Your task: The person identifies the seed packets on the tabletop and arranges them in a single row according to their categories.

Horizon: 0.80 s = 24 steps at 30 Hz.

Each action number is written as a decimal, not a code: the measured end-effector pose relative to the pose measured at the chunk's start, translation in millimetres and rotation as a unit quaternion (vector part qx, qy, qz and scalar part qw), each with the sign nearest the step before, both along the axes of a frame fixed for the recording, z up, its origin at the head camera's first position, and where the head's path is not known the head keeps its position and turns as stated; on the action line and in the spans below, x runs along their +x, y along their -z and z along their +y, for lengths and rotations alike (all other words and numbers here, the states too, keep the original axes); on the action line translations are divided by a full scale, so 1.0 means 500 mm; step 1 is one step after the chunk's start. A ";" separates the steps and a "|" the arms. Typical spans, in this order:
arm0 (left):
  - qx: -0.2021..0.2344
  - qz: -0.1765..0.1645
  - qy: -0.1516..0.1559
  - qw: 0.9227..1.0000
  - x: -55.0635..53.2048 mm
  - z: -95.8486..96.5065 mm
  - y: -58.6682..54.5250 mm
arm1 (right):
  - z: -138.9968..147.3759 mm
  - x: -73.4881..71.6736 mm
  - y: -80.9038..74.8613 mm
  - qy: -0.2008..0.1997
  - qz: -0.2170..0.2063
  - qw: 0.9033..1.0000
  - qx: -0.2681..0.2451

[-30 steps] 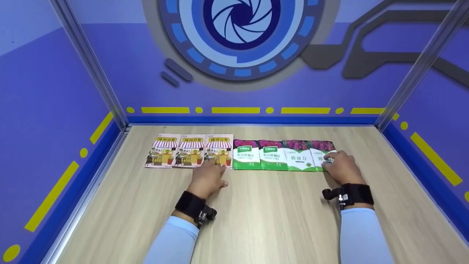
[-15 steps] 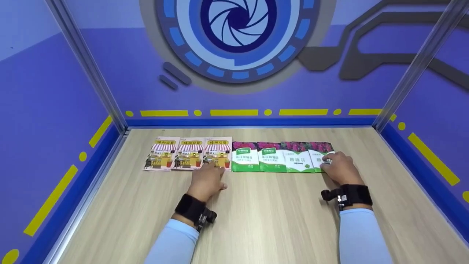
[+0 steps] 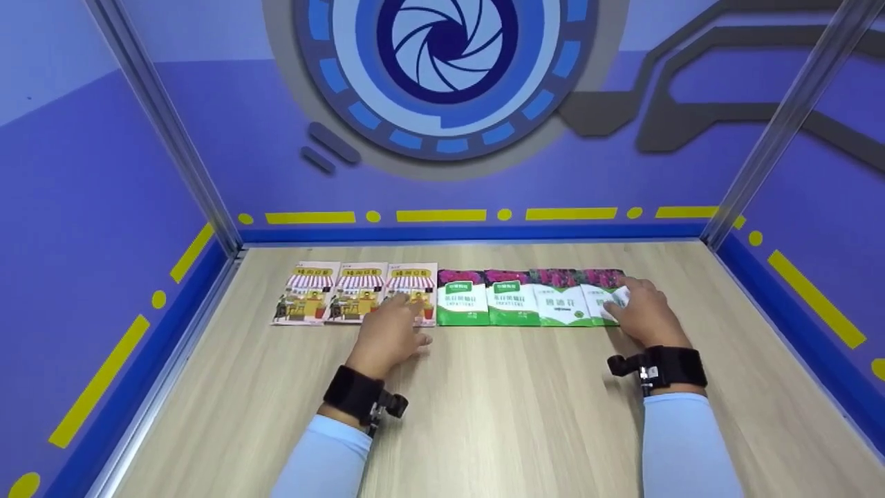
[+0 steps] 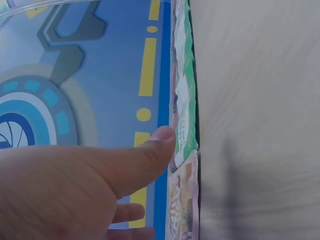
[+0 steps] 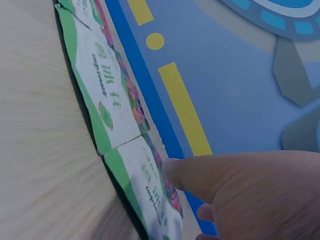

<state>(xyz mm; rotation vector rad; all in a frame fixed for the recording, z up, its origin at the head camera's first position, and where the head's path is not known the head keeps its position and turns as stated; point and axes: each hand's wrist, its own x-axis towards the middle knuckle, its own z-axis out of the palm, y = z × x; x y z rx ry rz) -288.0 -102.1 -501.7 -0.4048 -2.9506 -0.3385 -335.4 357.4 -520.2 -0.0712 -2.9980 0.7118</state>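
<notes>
A row of flat packets lies on the table in the head view. Three pink ones with a striped-awning picture make up its left part: the left pink packet (image 3: 304,297), the middle pink packet (image 3: 357,294) and the right pink packet (image 3: 415,274). Several green-and-white flower seed packets (image 3: 463,297) continue the row to the right. My left hand (image 3: 388,333) is over the lower part of the right pink packet, thumb out to the side. At the row's far end, my right hand (image 3: 648,312) covers the right edge of the last seed packet (image 3: 596,299), fingers relaxed; fingertip contact is unclear.
The wood-grain table (image 3: 484,408) extends in front of the row. Blue-purple printed panels (image 3: 442,190) enclose it at the back and both sides, with metal posts (image 3: 166,124) at the corners.
My left hand has shifted slightly up and its fingers look more lifted from the pink packet. The right hand's fingers have moved slightly farther up the last seed packet's edge. The packets keep their order.
</notes>
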 end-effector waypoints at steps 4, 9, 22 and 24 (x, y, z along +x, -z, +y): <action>-0.002 0.028 -0.002 1.000 0.000 0.007 -0.017 | -0.006 -0.003 -0.015 -0.007 0.010 1.000 0.001; 0.000 0.025 -0.001 1.000 0.008 0.026 -0.044 | -0.017 0.004 -0.032 -0.004 0.039 0.999 0.009; 0.005 0.079 -0.007 0.997 0.022 0.028 -0.098 | -0.075 0.010 -0.082 -0.027 0.106 0.994 0.030; -0.001 0.090 -0.008 0.996 0.024 0.030 -0.102 | -0.094 0.011 -0.084 -0.041 0.099 0.994 0.023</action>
